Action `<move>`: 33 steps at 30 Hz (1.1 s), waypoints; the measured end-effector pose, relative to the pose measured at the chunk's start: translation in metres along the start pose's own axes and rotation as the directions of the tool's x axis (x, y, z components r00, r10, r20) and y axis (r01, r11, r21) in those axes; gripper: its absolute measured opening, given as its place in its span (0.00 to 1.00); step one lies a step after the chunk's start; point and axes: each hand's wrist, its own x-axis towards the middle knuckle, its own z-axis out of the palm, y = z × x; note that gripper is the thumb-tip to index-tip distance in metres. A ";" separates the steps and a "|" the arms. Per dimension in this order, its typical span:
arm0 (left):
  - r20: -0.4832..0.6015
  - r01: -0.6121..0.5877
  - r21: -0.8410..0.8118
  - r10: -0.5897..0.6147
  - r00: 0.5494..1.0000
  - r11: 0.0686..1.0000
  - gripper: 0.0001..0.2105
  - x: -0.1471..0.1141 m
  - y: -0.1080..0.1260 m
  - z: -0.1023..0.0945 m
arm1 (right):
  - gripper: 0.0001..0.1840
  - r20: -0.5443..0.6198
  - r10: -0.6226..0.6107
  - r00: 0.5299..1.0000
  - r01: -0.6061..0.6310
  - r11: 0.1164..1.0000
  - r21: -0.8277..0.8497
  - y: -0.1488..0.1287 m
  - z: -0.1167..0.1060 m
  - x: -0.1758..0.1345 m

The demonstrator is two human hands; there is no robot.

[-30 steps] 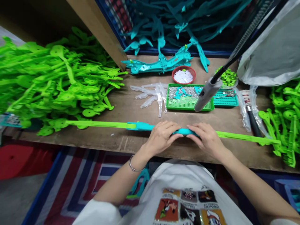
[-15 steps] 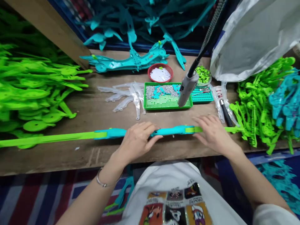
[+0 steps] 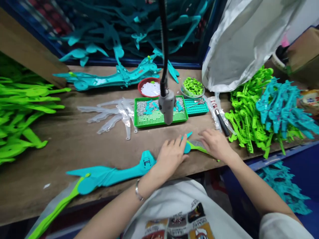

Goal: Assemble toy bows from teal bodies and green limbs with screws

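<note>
Plastic turquoise-and-lime jointed bar (image 3: 112,176) by the near edge of the surface (image 3: 62,139) seems light, stiff; grasp mid-body; whether your fingers (image 3: 183,146) grip, I can't tell.

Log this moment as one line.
left hand: on long teal-and-green plastic piece | right hand: at its right end, contact unclear | green perforated tray: beyond it

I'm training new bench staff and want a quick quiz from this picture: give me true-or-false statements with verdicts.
1. The left hand is on a turquoise part. True.
2. A bracelet circles the right wrist. False: it is on the left wrist.
3. The red basket holds white pieces. True.
4. The black-handled tool lies left of the green tray. False: it lies to the right.
</note>
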 end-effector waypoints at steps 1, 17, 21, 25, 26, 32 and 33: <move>-0.020 -0.003 -0.009 0.003 1.000 1.000 0.39 -0.011 -0.007 -0.001 | 0.12 -0.074 0.096 0.993 -0.095 0.995 0.021 0.017 0.003 0.000; -0.133 0.042 0.040 -0.037 0.990 0.998 0.38 -0.134 -0.110 0.034 | 0.28 -0.098 0.672 0.734 -0.678 0.732 -0.065 0.135 0.042 0.017; -0.130 0.061 -0.035 -0.065 0.989 0.998 0.31 -0.142 -0.109 0.002 | 0.29 -0.096 0.709 0.698 -0.707 0.704 0.061 0.151 0.019 0.020; 0.030 0.206 -0.153 -0.204 0.978 0.966 0.26 -0.152 -0.102 -0.030 | 0.17 0.139 0.743 0.654 -0.709 0.539 0.455 0.156 0.001 0.014; 0.108 0.249 -0.196 -0.232 0.967 0.948 0.25 -0.154 -0.098 -0.036 | 0.14 0.216 0.729 0.649 -0.687 0.440 0.578 0.154 -0.001 0.009; 0.516 0.494 -0.445 -0.236 0.823 0.747 0.22 -0.165 -0.069 -0.042 | 0.14 0.436 0.547 0.714 -0.528 0.011 0.849 0.136 0.000 -0.027; 0.550 0.525 -0.478 -0.226 0.804 0.705 0.22 -0.167 -0.064 -0.038 | 0.13 0.449 0.504 0.738 -0.513 -0.013 0.858 0.133 0.001 -0.033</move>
